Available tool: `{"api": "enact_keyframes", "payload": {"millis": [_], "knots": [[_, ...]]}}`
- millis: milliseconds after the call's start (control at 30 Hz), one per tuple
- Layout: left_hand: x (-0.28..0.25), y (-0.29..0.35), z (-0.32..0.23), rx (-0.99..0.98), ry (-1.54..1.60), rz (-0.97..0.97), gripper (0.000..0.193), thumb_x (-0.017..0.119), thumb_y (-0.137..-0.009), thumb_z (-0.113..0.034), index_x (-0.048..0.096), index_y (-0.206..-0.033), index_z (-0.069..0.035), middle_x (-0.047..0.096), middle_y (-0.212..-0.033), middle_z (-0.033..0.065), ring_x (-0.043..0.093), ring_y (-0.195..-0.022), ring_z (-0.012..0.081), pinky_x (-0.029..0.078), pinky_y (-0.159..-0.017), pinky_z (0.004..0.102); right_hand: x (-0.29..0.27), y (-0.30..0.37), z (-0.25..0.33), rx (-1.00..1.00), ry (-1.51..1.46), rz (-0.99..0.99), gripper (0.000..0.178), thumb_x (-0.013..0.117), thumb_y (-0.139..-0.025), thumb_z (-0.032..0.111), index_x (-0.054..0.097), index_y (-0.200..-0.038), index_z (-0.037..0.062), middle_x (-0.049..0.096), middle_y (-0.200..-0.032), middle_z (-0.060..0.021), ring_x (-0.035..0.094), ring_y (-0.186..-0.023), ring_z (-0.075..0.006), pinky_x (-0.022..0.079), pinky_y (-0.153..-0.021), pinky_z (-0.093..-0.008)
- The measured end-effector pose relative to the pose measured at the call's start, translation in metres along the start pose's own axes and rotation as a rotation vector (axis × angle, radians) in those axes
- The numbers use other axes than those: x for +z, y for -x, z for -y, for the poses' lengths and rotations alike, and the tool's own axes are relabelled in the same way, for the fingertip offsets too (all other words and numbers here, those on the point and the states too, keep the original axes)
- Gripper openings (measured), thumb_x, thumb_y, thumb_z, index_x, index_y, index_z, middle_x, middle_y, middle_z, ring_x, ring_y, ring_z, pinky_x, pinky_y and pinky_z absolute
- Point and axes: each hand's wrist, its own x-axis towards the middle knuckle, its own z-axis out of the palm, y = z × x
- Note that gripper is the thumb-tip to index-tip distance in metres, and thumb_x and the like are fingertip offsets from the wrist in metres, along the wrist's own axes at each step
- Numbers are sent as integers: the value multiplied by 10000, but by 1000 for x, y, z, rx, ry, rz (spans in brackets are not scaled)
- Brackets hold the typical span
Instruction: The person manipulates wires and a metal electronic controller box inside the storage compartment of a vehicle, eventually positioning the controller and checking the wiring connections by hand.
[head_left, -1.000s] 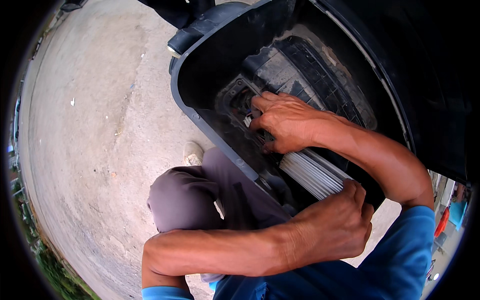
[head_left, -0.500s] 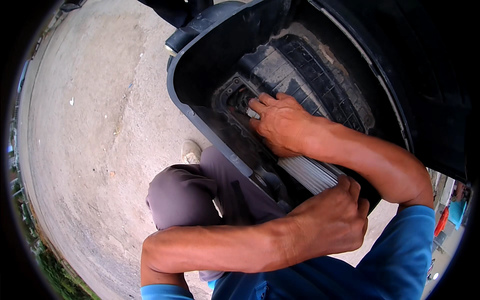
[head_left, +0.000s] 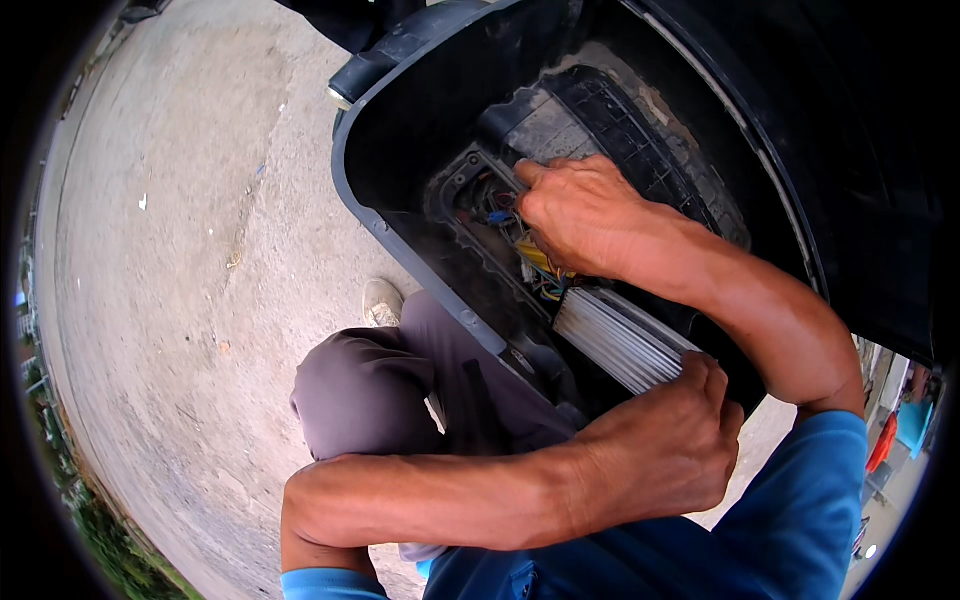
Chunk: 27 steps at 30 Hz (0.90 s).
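Observation:
My left hand is closed around the near end of a silver finned metal box, which looks like a motor controller. The box lies tilted at the near end of an opening in a black plastic storage bin. Colored wires, yellow and blue-green among them, bunch at its far end. Over this opening my right hand is bent palm down, its fingers curled at the edge. Most of its fingertips are hidden, and what they pinch cannot be made out. A small blue connector shows beside them.
The bin's dusty ribbed floor rises beyond my right hand. A dark panel stands along the right side. My bent knee is against the bin's near left, over concrete ground. Red and light-blue items lie far right.
My right hand has lifted slightly away from the opening, uncovering the wires, the blue connector and more of the finned box. The white piece at its fingers is out of sight. My left hand keeps its hold.

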Motion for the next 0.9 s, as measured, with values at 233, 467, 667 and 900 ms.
{"api": "enact_keyframes", "payload": {"millis": [233, 467, 667, 900], "knots": [[1, 0, 0, -13, 13, -54, 258, 673, -830, -189, 722, -861, 62, 657, -818, 168, 704, -893, 411, 578, -850, 465, 7, 0, 12, 60, 23, 28, 242, 782, -787, 135, 812, -1002, 29, 666, -1257, -147, 671, -1150, -326, 552, -911, -481], [6, 1, 0, -18, 28, -103, 243, 675, -833, -184, 726, -854, 53, 665, -840, 180, 713, -921, 411, 583, -866, 463, 20, 2, 8, -27, -19, -18, 305, 756, -777, 175, 808, -1063, 84, 575, -1440, -152, 502, -1333, -312, 421, -998, -498], [6, -1, 0, -42, 21, -5, 211, 682, -821, -159, 730, -829, 46, 662, -827, 155, 689, -868, 348, 572, -812, 425, 15, 3, 20, -58, 160, 275, 269, 694, -824, 183, 850, -1042, 173, 522, -1574, -70, 403, -1431, -255, 326, -1066, -531], [10, -2, 2, -84, 75, 32, 177, 687, -801, -135, 741, -797, 33, 668, -841, 136, 658, -859, 314, 551, -793, 385, 34, -3, 34, -92, 269, 317, 335, 701, -917, 318, 806, -1217, 213, 498, -1598, -31, 375, -1495, -270, 280, -1130, -567]]}}
